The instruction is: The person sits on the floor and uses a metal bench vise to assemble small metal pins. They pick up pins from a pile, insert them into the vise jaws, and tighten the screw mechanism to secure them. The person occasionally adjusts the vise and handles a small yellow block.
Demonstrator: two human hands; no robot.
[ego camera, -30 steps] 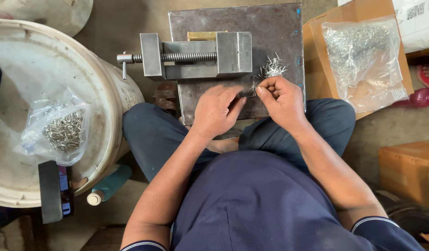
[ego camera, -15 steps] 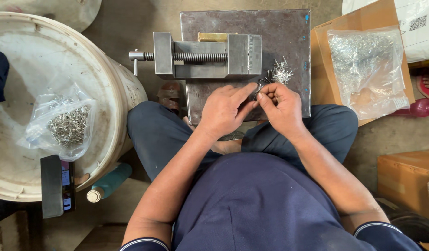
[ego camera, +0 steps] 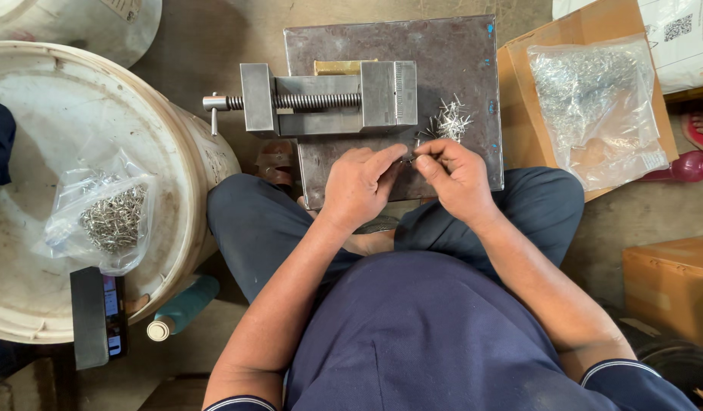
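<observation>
Pin (ego camera: 407, 160) pinched between left hand (ego camera: 359, 186) and right hand (ego camera: 454, 179), both grips narrow

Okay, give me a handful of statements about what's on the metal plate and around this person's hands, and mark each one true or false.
1. Both hands meet over the metal plate, left hand and right hand pinching a small metal piece between fingertips. True.
2. The vise lies on the cardboard box. False: it sits on the metal plate.
3. A loose pile of small metal pieces lies just right of the vise. True.
4. The bag on the white bucket lid is empty. False: that plastic bag holds metal pieces.
5. The phone rests on the plate. False: it lies at the lid's edge.
</observation>
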